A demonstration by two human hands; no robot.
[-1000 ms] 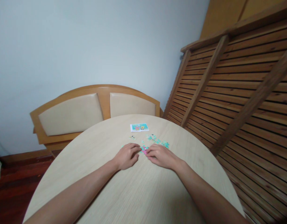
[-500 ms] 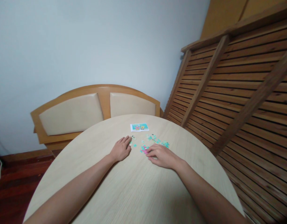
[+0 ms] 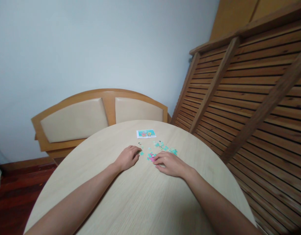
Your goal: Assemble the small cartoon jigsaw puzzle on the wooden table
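Observation:
Fingers bent and thumb apart, my left hand (image 3: pixel 127 158) is low over the table, its fingertips beside a loose teal jigsaw piece (image 3: pixel 142 153). Nothing shows in its grip. My right hand (image 3: pixel 171 163) is curled over the near right side of a small cluster of pink and teal jigsaw pieces (image 3: pixel 150 157), fingertips on the pink part. Its palm and part of the cluster are hidden. Beyond that hand lies a spread of loose teal pieces (image 3: pixel 158 143).
A picture card (image 3: pixel 146 133) with cartoon figures lies toward the far edge of the round wooden table (image 3: pixel 130 202). Behind the table stands a padded headboard (image 3: pixel 75 119) against the wall. A slatted wooden frame (image 3: pixel 238 94) leans at the right.
My left hand has drawn slightly back toward me, and its fingers have bent beside the teal piece, uncovering small pieces beyond. My right hand stays on the cluster.

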